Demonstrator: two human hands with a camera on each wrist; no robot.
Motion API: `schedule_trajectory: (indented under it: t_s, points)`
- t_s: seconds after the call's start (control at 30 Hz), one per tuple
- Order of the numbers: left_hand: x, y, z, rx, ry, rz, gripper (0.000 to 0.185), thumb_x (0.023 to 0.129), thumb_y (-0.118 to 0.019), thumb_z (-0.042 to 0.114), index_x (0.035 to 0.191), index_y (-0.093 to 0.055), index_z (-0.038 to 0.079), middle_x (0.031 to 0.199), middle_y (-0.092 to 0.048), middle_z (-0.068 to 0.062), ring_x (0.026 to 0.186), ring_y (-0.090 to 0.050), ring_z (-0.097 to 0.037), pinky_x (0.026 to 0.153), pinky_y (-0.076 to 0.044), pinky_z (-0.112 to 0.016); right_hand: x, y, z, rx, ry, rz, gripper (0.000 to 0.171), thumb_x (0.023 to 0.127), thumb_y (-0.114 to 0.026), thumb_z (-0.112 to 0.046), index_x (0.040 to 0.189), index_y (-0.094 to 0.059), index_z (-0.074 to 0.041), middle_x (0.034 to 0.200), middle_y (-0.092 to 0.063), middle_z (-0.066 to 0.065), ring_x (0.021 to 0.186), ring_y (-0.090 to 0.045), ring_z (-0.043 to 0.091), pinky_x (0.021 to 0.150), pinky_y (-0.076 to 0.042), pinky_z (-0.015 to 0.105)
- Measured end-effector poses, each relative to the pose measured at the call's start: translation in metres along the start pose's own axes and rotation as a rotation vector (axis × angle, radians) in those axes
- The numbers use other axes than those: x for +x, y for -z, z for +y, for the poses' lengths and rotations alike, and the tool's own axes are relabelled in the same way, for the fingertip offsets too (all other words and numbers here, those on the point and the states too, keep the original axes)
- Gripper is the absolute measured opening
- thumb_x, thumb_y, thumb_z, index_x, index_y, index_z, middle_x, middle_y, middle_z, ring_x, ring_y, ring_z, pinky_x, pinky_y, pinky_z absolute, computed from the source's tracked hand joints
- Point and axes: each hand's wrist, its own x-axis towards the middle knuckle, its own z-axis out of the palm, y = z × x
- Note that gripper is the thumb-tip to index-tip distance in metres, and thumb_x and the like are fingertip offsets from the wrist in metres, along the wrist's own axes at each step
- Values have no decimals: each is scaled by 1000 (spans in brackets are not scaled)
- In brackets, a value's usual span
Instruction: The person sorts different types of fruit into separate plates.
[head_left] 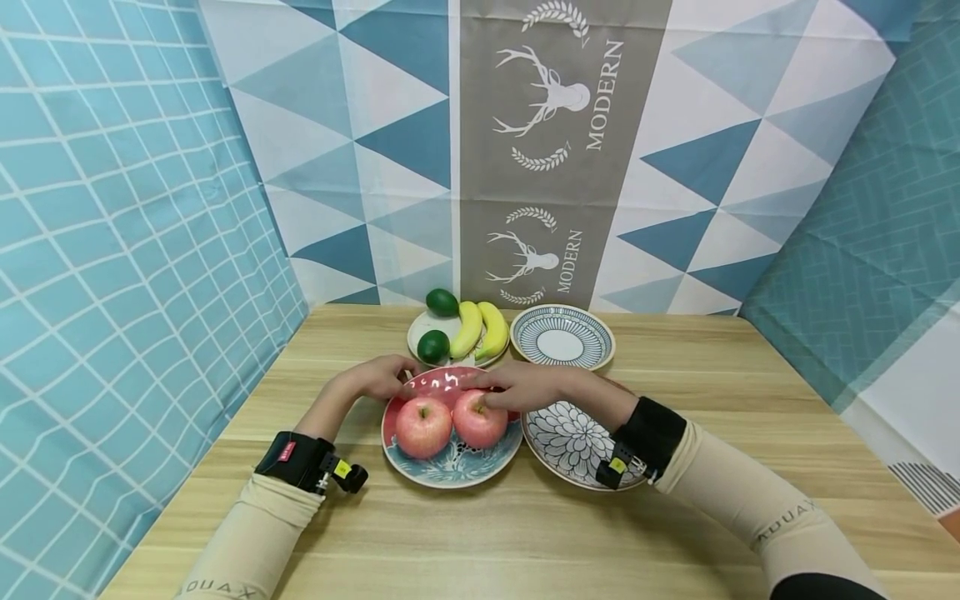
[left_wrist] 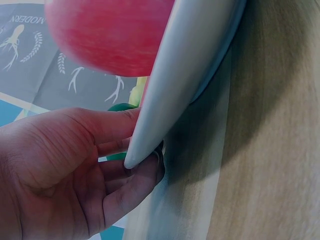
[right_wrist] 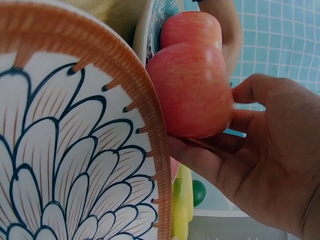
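Note:
At the far left of a red and blue plate (head_left: 442, 473), my left hand (head_left: 384, 377) pinches the rim. In the left wrist view, its thumb (left_wrist: 112, 122) lies on the plate's upper side, with other fingers curled beneath. Two pink-red apples rest side by side on this plate: a left apple (head_left: 422, 433) and a right apple (head_left: 483, 423). My right hand (head_left: 528, 383) is at the right apple, its thumb against the top and its other fingers along the far side. The right wrist view shows those fingers (right_wrist: 200, 160) partly hidden behind the fruit.
Under my right forearm lies a flower-patterned plate (head_left: 566, 442) with a brown rim. Behind it stands a blue-striped plate (head_left: 562, 340). A pale plate (head_left: 418, 327) at the back holds two avocados (head_left: 433, 346) and two bananas (head_left: 492, 330). Patterned cloth (head_left: 405, 150) hangs behind the wooden table (head_left: 420, 550).

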Motion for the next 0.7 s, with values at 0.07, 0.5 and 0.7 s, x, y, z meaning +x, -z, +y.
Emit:
schedule_trajectory:
  t_s: [0.07,0.5,0.7]
  points:
    - [0,0,0,-3,7,1,20,96,-71,11,116,-69,5,93,-63,-7,80,-58,-19,67,-51,-29,0,0,0,7,-4,4,50,111,-48,-24,159,-50,-12,131,-61,3,99,-61,15,91,-50,31]
    - [1,0,-1,1,-4,9,14,96,-71,9,110,-69,5,92,-62,-7,78,-57,-20,66,-49,-30,-6,3,3,-38,-4,119,50,106,-47,-23,154,-56,-13,135,-69,6,110,-65,16,98,-53,37]
    - [0,-1,-2,-5,-10,5,14,96,-72,9,109,-68,5,92,-62,-8,78,-57,-20,66,-50,-30,-14,6,3,-46,29,175,49,110,-50,-33,153,-56,-10,143,-65,12,130,-62,26,109,-49,45]
